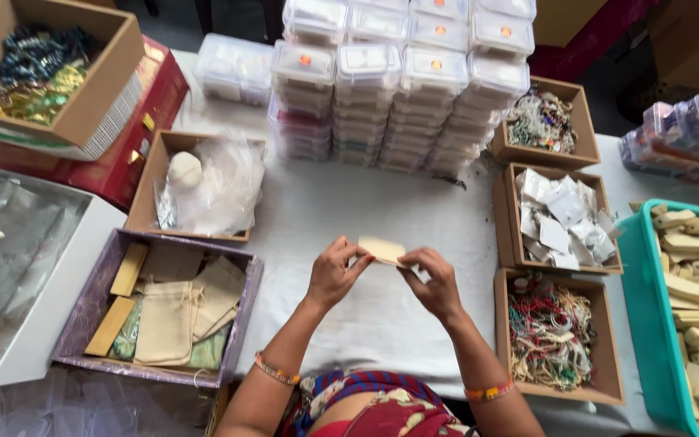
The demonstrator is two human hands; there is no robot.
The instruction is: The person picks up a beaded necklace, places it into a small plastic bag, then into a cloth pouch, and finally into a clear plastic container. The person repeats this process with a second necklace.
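1. Printed red and blue cloth on the person's lap fills the bottom edge, with beaded bangles on both wrists just above it.
2. Both hands meet over the white tablecloth at the middle of the table and pinch one small, flat, pale beige pouch between them, held up off the cloth.
3. Left hand grips the pouch's left edge with thumb and fingertips closed on it; right hand clamps its right edge the same way.
4. Left of the hands, a purple tray holds limp burlap bags with drawstrings and flat yellowish wooden strips.
5. Behind that tray, a brown cardboard box contains crinkled clear plastic and a round whitish lump.
6. Right of the hands, a cardboard box holds a tangle of red, green and cream threads; the box behind it holds shiny silvery packets.
7. Far right, a teal crate is heaped with smooth pale wooden pieces.
8. At the back, clear lidded plastic containers stand in tall stacks.
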